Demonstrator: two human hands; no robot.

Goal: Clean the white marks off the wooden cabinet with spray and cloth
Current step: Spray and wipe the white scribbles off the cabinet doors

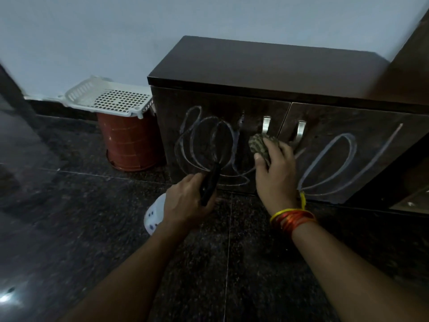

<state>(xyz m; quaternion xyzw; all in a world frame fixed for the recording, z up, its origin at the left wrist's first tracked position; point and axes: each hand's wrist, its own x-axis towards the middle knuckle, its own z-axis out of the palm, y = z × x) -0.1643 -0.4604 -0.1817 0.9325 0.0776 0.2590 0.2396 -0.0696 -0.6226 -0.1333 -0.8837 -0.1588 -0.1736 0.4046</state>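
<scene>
A low dark wooden cabinet stands against the wall, with white looping marks on its left door and more white marks on its right door. My left hand grips a spray bottle with a white body and a black trigger head that points at the left door. My right hand holds a crumpled patterned cloth against the left door, just below its metal handle.
An upturned red-brown bucket with a white plastic basket on top stands left of the cabinet. The floor is dark polished stone. Taller dark furniture rises at the right edge.
</scene>
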